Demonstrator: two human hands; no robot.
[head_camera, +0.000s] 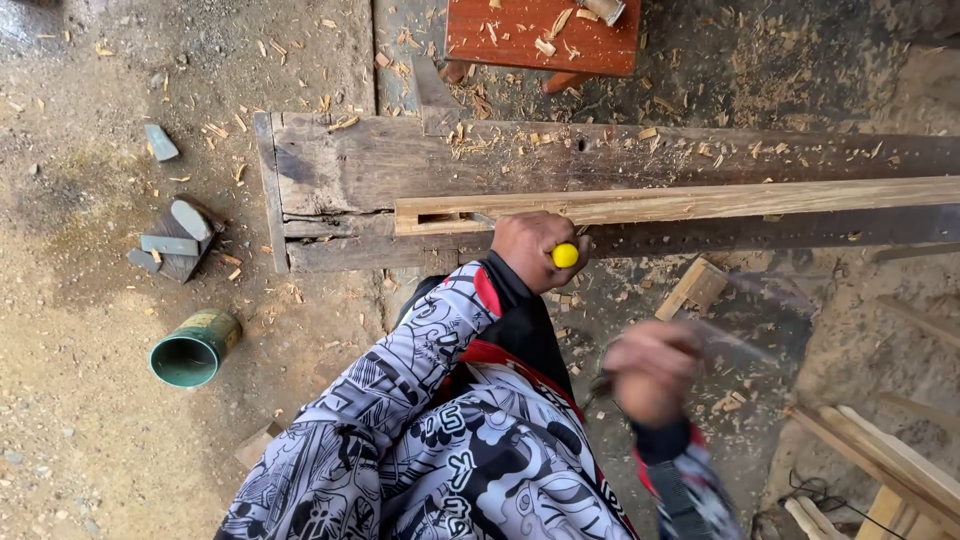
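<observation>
The left hand (528, 248) was closed around a chisel (563, 255) set against the pale beam (700, 203) on the counter (340, 170). The right hand (652, 368) was blurred; its grip I could not tell. The beam looked stiff and heavy; the chisel handle looked smooth.

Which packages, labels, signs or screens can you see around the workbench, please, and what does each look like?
Green can: lying on its side on the dirt floor, left of the person; round, open mouth facing the camera, with a yellowish printed label band around its body.
No signs or screens are in view.
</observation>
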